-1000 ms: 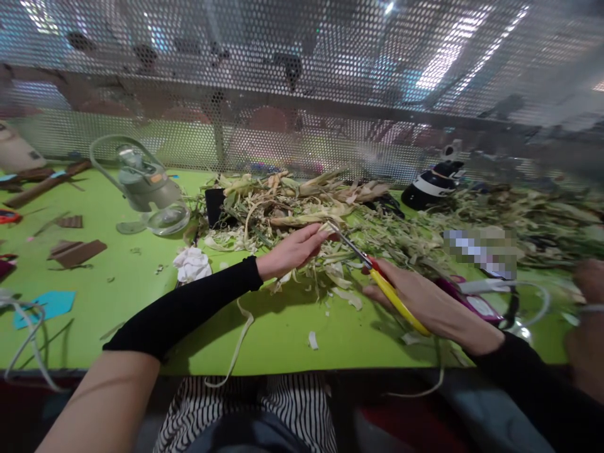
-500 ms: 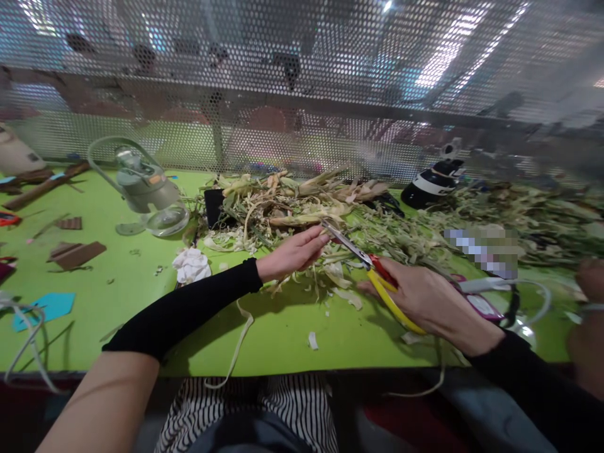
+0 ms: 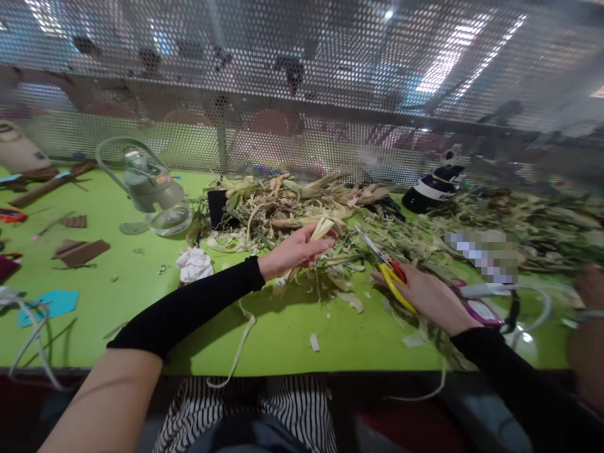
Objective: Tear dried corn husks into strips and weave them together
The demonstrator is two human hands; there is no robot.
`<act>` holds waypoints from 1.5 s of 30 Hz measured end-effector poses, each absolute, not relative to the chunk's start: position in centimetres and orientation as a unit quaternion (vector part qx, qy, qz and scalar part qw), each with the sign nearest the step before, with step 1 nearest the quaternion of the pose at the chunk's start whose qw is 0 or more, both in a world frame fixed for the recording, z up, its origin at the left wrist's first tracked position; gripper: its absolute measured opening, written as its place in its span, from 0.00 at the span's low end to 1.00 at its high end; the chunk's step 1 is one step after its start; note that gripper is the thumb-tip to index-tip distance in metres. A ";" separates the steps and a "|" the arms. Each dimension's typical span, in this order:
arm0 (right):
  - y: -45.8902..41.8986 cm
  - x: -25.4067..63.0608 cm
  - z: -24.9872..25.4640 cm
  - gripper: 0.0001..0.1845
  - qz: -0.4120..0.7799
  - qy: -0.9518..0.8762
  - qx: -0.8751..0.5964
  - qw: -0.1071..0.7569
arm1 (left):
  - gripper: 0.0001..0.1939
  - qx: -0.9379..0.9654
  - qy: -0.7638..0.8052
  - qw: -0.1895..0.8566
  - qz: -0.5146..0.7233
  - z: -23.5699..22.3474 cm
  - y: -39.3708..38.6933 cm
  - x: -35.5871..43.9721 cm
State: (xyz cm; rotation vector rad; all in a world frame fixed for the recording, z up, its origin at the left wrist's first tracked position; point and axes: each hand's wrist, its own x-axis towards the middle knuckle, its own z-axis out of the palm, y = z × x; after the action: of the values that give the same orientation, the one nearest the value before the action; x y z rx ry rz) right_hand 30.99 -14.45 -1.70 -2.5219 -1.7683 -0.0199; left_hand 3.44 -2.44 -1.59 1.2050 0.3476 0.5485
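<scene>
My left hand point(image 3: 299, 248) is closed around a pale strip of corn husk point(image 3: 323, 228), whose cut-looking end sticks up between thumb and fingers. To its right, my right hand point(image 3: 427, 290) grips a pair of scissors point(image 3: 391, 280) with yellow and red handles. The metal blades point up and left, apart from the husk, and look nearly closed. Behind both hands lies a heap of dry corn husks point(image 3: 283, 204), with shredded bits scattered in front of it.
Left of the husks stand a green water bottle point(image 3: 151, 185) and a crumpled white tissue point(image 3: 194, 264). A black bottle point(image 3: 434, 187) stands at the back right. Brown cardboard pieces point(image 3: 85, 251) lie on the green table point(image 3: 278, 343). Another person's hand point(image 3: 589, 286) shows at the right edge.
My right hand has drawn the scissors back to the right, away from my left hand. The husk in my left hand has turned upright and shows more clearly.
</scene>
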 end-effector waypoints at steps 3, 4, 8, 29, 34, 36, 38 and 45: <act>-14.2 31.1 -2.4 0.23 -0.025 -0.575 -0.818 -0.023 | 0.06 0.506 0.158 0.802 0.276 -1.7 -2.0 3.8; -14.1 30.4 -2.3 0.24 -0.052 -0.592 -0.804 -0.008 | 0.08 0.487 0.157 0.810 0.287 -1.8 -1.9 4.0; -13.0 24.4 -1.1 0.27 0.099 -0.661 -0.729 0.147 | 0.16 0.453 0.161 0.807 0.343 -2.2 -1.4 4.5; -6.5 18.6 -5.0 0.25 0.319 -0.628 -0.621 0.343 | 0.06 0.614 0.280 0.678 0.292 -5.4 1.7 2.1; -6.6 19.2 -5.2 0.23 0.273 -0.582 -0.649 0.406 | 0.06 0.686 0.286 0.610 0.275 -6.4 1.3 2.1; -6.6 19.1 -5.4 0.22 0.278 -0.586 -0.634 0.421 | 0.05 0.702 0.269 0.601 0.271 -6.4 0.7 2.0; -6.6 18.9 -5.6 0.20 0.288 -0.580 -0.620 0.443 | 0.04 0.683 0.251 0.633 0.262 -6.3 0.1 2.0; -7.1 18.2 -5.2 0.18 0.324 -0.503 -0.601 0.530 | 0.07 0.575 0.208 0.773 0.167 -6.3 -1.0 2.1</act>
State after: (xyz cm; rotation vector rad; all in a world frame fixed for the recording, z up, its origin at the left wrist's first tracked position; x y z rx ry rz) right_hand 18.17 -7.11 -5.23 -1.4337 -1.2002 0.7741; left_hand 2.13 -0.97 -6.27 1.2459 0.4514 0.3616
